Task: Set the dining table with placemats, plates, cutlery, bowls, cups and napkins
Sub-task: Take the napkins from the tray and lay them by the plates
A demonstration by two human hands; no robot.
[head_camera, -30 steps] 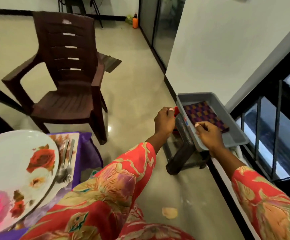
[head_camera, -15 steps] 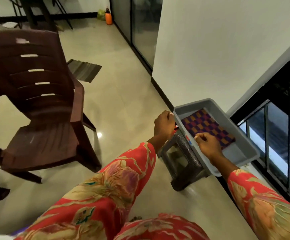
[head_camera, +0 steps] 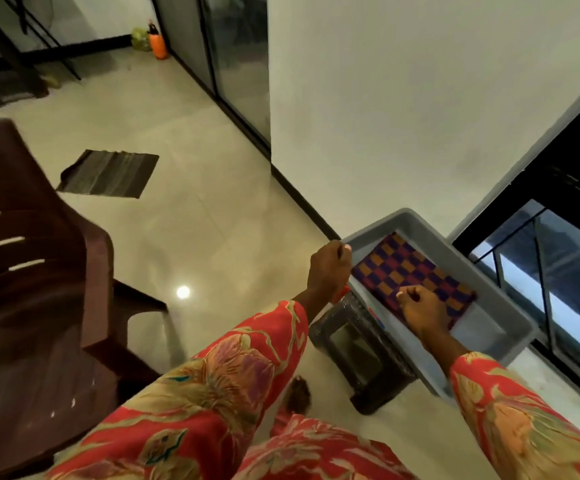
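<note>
floor: pale glossy tile floor [head_camera: 184, 216], one bright light reflection seen at 9 o'clock of the hands.
room: white wall [head_camera: 402, 98] at 12 o'clock; dark glass door [head_camera: 233, 57] set left of it; black railing [head_camera: 558, 271] at 3 o'clock.
stand: one dark stool [head_camera: 357, 348] placed on the floor below the hands; one grey tray [head_camera: 489, 327] rested on it, overhanging toward the railing.
task item: one checked purple-and-orange folded cloth [head_camera: 416, 271] laid flat inside the tray, toward its far end.
left hand: left hand [head_camera: 330, 271] curled over the tray's near-left rim at 10 o'clock of the cloth; rim is gripped, fingers tight.
right hand: right hand [head_camera: 420, 310] placed on the cloth's near edge, fingers curled narrow; whether the cloth is pinched or only touched cannot be told.
count: two hands, one tray, one cloth, one stool, one brown plastic chair [head_camera: 28, 271], one dark floor mat [head_camera: 108, 173], one orange bottle [head_camera: 158, 46].
edges: tray's far corner set just beside the wall base; its right side near the railing.
open room: wide bare floor left between chair and stool, from 9 to 11 o'clock; mat lies well apart from the stool.
</note>
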